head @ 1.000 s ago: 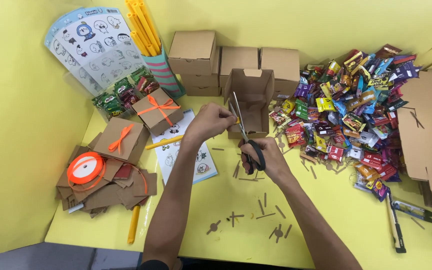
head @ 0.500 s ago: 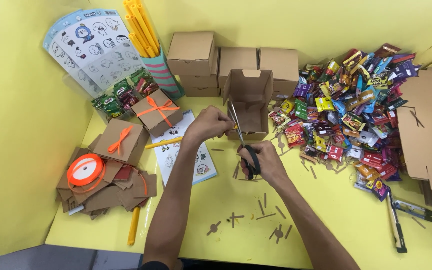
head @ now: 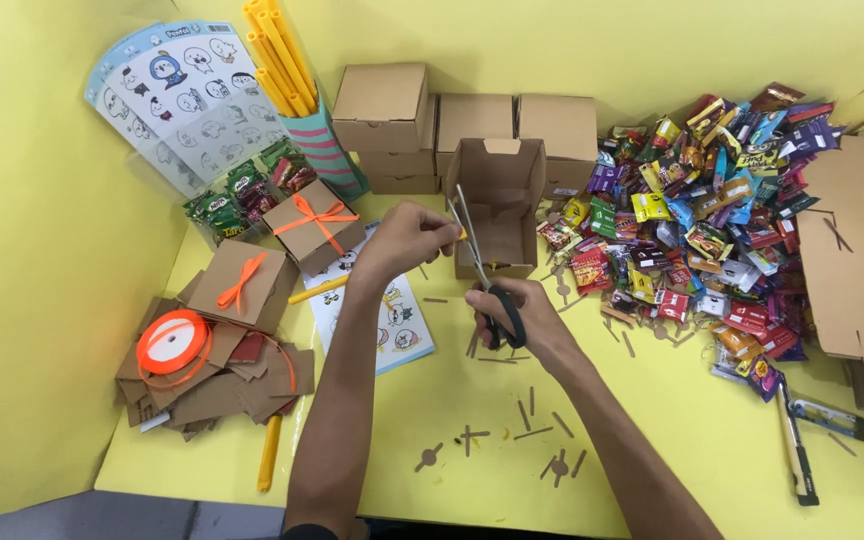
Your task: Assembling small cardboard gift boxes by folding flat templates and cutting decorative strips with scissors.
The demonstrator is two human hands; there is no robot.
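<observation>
My right hand has its fingers curled through the black loops of the scissors, thumb in one and fingers in the other, and the blades stand parted, pointing up and away from me toward the open cardboard box. My left hand pinches something small and yellow between thumb and forefinger, right beside the blades — too tiny for me to tell what it is, though it looks like a thin strip. A scrap that size should be light and limp, I judge, so it needs holding close to where the blades meet. The scissors are stiff steel, and the loops are the only sensible grip. Everything sits over the yellow table, among brown cardboard offcuts, with the heap of sweets to my right.
</observation>
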